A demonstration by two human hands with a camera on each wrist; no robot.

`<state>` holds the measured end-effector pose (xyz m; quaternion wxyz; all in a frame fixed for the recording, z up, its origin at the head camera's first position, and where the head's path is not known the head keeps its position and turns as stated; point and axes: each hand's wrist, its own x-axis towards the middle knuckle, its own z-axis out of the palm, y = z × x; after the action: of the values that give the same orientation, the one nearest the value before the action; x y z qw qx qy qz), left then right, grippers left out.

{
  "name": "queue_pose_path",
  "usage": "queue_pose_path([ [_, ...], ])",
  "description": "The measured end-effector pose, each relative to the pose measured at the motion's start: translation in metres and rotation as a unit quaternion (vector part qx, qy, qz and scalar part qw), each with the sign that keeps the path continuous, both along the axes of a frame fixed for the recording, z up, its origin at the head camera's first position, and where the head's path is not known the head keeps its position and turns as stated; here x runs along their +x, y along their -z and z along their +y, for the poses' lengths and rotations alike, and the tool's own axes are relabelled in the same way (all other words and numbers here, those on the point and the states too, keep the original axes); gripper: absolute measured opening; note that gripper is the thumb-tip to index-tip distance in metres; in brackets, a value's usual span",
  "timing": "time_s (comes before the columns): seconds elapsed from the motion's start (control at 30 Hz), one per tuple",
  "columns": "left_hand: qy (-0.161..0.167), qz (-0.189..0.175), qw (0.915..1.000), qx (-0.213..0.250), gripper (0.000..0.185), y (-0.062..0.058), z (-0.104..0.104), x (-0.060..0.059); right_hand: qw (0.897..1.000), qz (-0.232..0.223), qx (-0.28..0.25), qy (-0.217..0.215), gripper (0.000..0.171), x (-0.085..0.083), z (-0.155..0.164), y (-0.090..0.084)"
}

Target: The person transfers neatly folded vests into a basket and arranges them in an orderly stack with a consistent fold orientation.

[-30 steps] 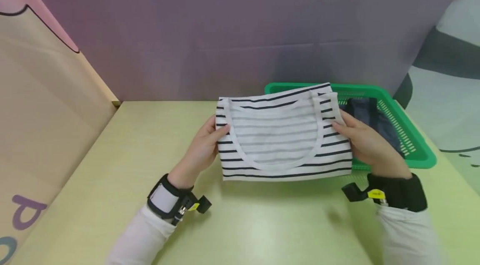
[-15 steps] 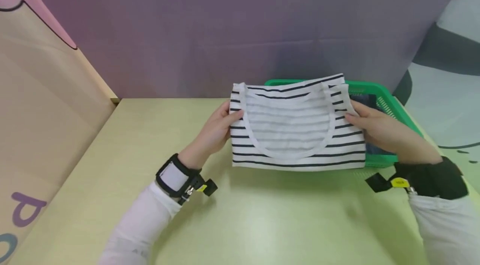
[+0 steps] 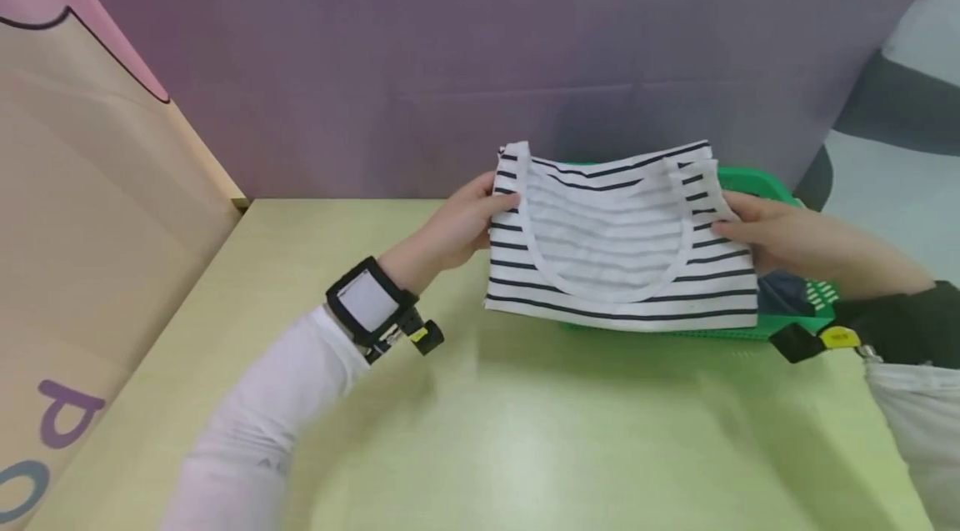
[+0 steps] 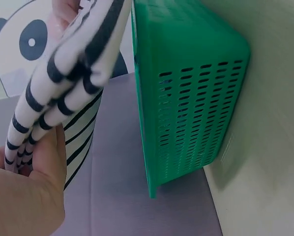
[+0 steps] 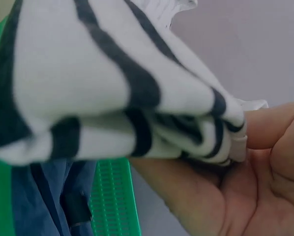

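Observation:
A folded white shirt with dark stripes [image 3: 622,310] is held up in front of me, its wide round neckline facing the head camera. My left hand [image 3: 461,222] pinches its left edge, thumb on the front and fingers behind. At the opposite edge my right hand [image 3: 787,243] grips the cloth the same way. Behind and partly below the shirt stands a green plastic basket [image 4: 196,108], mostly covered by it in the head view. Inside the basket lies dark blue clothing [image 5: 53,196]. The right wrist view shows the shirt's folded layers between thumb and fingers.
The basket rests on a pale yellow-green table [image 3: 480,431], towards the back right. A greyish purple cloth wall [image 3: 450,56] rises along the table's far edge. A beige printed panel [image 3: 90,222] borders the left side.
Both hands have carried the shirt to the right and slightly away from me, so it now covers more of the basket. Each hand has kept its hold.

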<state>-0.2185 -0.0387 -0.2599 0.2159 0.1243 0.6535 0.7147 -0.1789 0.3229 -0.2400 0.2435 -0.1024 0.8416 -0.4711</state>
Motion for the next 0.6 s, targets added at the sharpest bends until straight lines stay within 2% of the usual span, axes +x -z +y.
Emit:
queue_pose_path([
  [0.2,0.014,-0.022,0.9994,-0.024,0.038,-0.009,0.009,-0.009,1.0,-0.017,0.025,-0.007,0.063,-0.005,0.007,-0.004],
  [0.43,0.029,-0.027,0.9985,-0.036,0.037,-0.01,0.019,-0.025,0.999,-0.021,0.049,0.011,0.066,-0.014,0.014,-0.011],
  [0.6,0.056,-0.028,0.9969,-0.047,0.037,-0.012,0.027,-0.031,0.997,-0.034,0.066,0.018,0.065,-0.02,0.019,-0.013],
])
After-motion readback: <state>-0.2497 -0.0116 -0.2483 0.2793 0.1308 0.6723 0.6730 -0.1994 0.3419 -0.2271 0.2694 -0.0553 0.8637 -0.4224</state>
